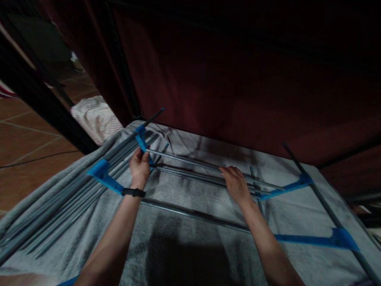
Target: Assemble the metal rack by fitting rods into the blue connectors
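Observation:
A rack frame of grey metal rods point(190, 161) and blue plastic connectors lies on a grey blanket point(184, 230). My left hand point(139, 166), a black band on its wrist, is closed round the left end of a rod where it meets a blue connector point(141, 138). My right hand point(236, 183) lies palm down on the middle of the same bundle of rods, fingers curled over them. Another blue connector point(285, 188) joins the rods at the right to a long dark side rod.
A bundle of loose grey rods point(59, 206) lies along the blanket's left side with a blue bracket point(102, 174) on it. A dark red fabric panel point(238, 87) hangs close above. Tiled floor point(29, 155) and a pale striped cloth point(95, 117) are at left.

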`<control>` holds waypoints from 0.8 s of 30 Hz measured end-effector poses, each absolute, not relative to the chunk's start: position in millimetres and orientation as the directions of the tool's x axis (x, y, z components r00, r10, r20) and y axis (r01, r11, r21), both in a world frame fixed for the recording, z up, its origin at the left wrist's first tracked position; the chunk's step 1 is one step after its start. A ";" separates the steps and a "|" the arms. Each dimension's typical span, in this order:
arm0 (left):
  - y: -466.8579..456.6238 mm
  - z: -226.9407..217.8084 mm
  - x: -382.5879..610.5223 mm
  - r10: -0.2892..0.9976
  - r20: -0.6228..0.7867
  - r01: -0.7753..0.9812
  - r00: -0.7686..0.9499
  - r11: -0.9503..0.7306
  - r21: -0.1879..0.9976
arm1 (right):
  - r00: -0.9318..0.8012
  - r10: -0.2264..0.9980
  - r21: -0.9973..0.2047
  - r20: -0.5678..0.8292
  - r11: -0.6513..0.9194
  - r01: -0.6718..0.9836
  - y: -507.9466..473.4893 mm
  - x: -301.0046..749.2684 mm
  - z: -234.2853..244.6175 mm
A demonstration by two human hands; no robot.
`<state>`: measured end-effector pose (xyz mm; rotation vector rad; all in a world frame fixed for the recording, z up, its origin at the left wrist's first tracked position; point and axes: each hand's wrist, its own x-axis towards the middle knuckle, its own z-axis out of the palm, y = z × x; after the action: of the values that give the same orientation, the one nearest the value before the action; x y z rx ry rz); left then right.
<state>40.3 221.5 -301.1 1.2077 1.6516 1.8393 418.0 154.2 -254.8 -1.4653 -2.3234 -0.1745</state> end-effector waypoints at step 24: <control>219.2 -321.2 33.1 0.742 0.355 0.266 -0.569 -0.242 0.933 | -0.382 0.844 -0.098 0.378 0.446 0.890 155.6 419.7 -255.6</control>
<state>33.1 219.2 -321.2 1.2097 1.6644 1.8699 419.7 155.6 -255.6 -1.4695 -2.3303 -0.1701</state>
